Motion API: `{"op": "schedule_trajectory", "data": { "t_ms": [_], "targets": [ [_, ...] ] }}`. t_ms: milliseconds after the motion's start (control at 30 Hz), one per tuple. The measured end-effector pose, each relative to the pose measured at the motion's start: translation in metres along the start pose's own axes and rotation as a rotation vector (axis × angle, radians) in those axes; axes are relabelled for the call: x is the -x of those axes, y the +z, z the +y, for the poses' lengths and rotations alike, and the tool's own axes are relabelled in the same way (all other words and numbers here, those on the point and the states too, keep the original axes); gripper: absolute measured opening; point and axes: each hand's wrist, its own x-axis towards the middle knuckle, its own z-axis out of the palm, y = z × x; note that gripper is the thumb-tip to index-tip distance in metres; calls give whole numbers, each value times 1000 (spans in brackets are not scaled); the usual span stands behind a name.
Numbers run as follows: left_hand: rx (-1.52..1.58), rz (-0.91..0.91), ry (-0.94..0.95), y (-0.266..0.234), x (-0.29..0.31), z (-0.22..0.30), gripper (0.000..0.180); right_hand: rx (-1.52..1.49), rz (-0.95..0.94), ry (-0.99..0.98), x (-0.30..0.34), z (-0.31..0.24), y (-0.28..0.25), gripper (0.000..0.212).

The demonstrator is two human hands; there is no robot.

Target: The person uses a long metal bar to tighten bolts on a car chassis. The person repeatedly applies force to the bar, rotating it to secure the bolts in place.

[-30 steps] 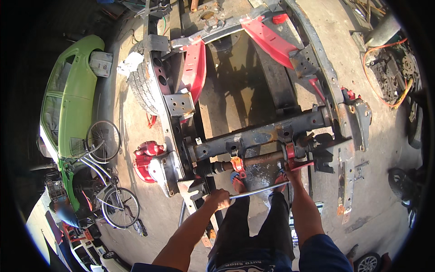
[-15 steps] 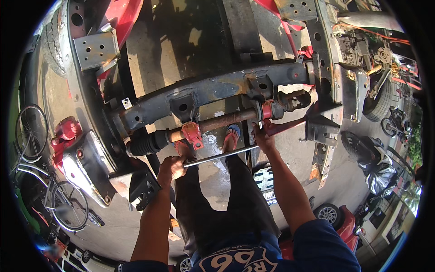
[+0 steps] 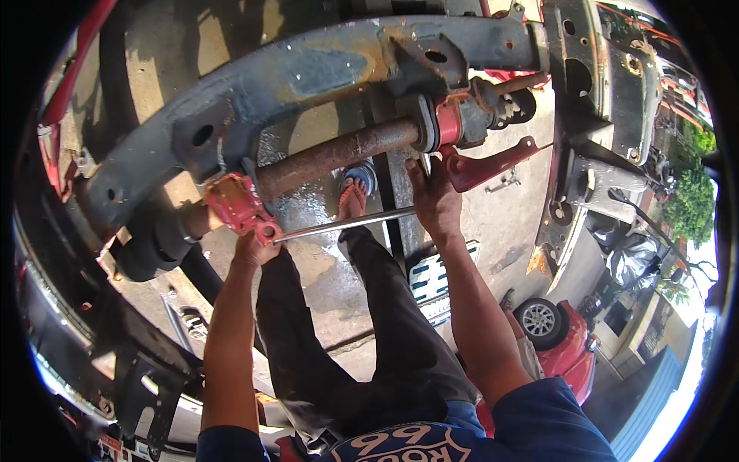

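Note:
In the head view, my left hand [image 3: 257, 249] is closed round the left end of a long silver metal bar [image 3: 346, 222], just below a red bracket [image 3: 236, 205]. The bar runs to the right and disappears behind my right hand [image 3: 439, 199]. That hand is raised under a red clamp [image 3: 449, 122], against a red lever arm [image 3: 493, 165]. Its fingers are curled, and a short piece of shiny metal [image 3: 426, 163] shows above them; what they grip is mostly hidden. A rusty shaft [image 3: 339, 156] joins the two red fittings beneath a curved dark crossmember [image 3: 285, 75].
Frame rails [image 3: 568, 85] stand on both sides. A black rubber boot [image 3: 158, 245] covers the shaft's left end. A pale slotted panel [image 3: 433, 279] lies by my legs. Behind are a red car [image 3: 571, 350] and a covered motorbike [image 3: 627, 250].
The view has come closer to the crossmember and swung right. My left hand and the bar's left end are now right by the red bracket. My right hand stays beside the lever arm.

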Motion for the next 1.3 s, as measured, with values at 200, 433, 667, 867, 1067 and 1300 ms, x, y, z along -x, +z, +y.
{"op": "schedule_trajectory", "data": {
  "t_ms": [200,433,667,867,1067,1300],
  "targets": [
    [-138,-412,-594,-84,25,110,22,-185,-106,54,6,-2,-24,27],
    [-181,-509,-686,-170,74,220,27,-238,-114,61,13,13,-22,30],
    [-183,-651,-579,-194,53,248,31,-557,-79,160,34,31,-31,38],
    [-337,-763,-474,-270,11,362,39,-698,-111,29,3,47,6,27],
    [-491,-862,-407,-311,-75,485,33,-989,-366,271,3,43,-22,27],
    [-575,-910,-447,-304,-105,507,30,-944,-272,263,-16,39,-5,12]
  ]
}}
